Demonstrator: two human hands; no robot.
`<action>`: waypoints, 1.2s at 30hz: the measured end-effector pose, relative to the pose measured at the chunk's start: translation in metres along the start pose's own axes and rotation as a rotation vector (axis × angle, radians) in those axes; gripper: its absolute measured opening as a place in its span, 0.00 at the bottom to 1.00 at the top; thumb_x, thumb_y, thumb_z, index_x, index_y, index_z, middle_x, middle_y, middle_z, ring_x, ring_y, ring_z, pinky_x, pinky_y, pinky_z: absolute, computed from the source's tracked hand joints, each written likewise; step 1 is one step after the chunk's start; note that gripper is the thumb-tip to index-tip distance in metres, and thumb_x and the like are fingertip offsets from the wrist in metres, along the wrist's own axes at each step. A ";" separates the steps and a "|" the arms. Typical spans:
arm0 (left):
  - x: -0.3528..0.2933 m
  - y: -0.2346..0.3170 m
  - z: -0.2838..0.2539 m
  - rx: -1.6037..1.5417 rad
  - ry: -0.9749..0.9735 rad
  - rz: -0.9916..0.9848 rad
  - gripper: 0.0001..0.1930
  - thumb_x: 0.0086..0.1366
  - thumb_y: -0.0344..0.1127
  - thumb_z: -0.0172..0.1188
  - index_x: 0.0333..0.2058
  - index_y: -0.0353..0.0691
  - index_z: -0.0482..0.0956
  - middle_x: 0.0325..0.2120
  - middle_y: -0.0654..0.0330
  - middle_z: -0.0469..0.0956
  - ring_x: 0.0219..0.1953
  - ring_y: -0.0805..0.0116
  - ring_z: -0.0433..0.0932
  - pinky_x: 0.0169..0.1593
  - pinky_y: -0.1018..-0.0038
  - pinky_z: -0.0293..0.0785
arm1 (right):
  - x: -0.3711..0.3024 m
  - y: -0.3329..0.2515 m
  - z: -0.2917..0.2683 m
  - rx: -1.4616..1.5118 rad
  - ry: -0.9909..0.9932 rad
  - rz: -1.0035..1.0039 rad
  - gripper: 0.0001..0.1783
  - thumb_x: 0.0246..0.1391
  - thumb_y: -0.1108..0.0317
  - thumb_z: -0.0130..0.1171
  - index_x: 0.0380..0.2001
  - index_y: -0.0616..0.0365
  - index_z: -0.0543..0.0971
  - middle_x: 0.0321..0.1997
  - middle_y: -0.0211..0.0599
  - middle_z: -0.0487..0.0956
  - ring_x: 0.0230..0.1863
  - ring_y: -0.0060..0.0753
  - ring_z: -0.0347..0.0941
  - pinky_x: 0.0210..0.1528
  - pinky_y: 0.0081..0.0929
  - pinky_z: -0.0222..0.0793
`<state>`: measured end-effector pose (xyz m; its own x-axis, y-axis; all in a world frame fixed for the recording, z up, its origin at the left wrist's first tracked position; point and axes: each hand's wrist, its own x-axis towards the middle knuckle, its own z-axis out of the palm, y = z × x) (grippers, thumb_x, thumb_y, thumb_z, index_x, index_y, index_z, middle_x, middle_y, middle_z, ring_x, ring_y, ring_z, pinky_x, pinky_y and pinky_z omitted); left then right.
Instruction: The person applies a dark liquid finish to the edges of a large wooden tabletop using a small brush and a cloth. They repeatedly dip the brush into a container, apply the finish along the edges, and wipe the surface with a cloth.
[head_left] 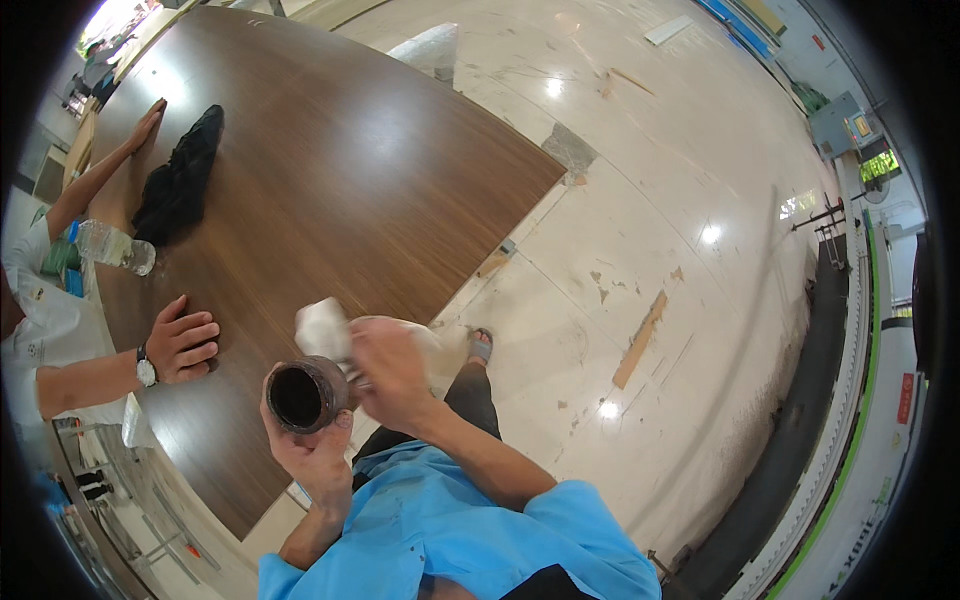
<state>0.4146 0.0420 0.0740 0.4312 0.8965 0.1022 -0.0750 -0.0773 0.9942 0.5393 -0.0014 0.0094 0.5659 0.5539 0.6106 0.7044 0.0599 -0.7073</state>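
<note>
My left hand is wrapped round a dark, stained jar, its open mouth turned up toward me and its inside dark. Beside the jar, my right hand grips a white cloth, partly smeared by motion. The cloth bunches up over the jar's far side, and a loose part trails out to the right behind my fingers. Both hands are above the near edge of a brown wood-grain table.
A person in a white shirt at the left rests both hands on the table. Near them are a clear plastic bottle and a crumpled black cloth. Wood scraps litter the pale floor. A long machine stands along the right.
</note>
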 end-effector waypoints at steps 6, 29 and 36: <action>-0.002 -0.001 0.013 0.090 0.043 -0.096 0.40 0.54 0.24 0.68 0.64 0.33 0.57 0.55 0.54 0.68 0.57 0.64 0.70 0.60 0.67 0.70 | 0.015 0.041 -0.019 -0.076 -0.217 -0.132 0.29 0.36 0.77 0.59 0.49 0.63 0.77 0.47 0.42 0.78 0.54 0.42 0.73 0.61 0.43 0.64; -0.021 -0.004 0.170 0.249 0.674 -0.139 0.33 0.53 0.22 0.67 0.58 0.33 0.64 0.49 0.57 0.72 0.53 0.66 0.71 0.59 0.67 0.67 | 0.107 0.253 -0.175 -0.346 -0.242 -0.260 0.20 0.53 0.77 0.48 0.49 0.72 0.77 0.49 0.48 0.80 0.52 0.51 0.76 0.61 0.44 0.66; -0.058 0.005 0.167 0.393 0.866 -0.045 0.30 0.58 0.33 0.64 0.57 0.30 0.65 0.51 0.53 0.72 0.55 0.63 0.71 0.61 0.64 0.63 | 0.016 0.114 -0.053 0.596 -0.500 -0.333 0.15 0.52 0.72 0.60 0.44 0.65 0.79 0.49 0.44 0.78 0.55 0.45 0.74 0.60 0.45 0.67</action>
<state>0.5390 -0.0834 0.0791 -0.4017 0.9017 0.1600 0.3009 -0.0351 0.9530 0.6507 -0.0298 -0.0427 0.0134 0.7235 0.6902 0.3776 0.6355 -0.6735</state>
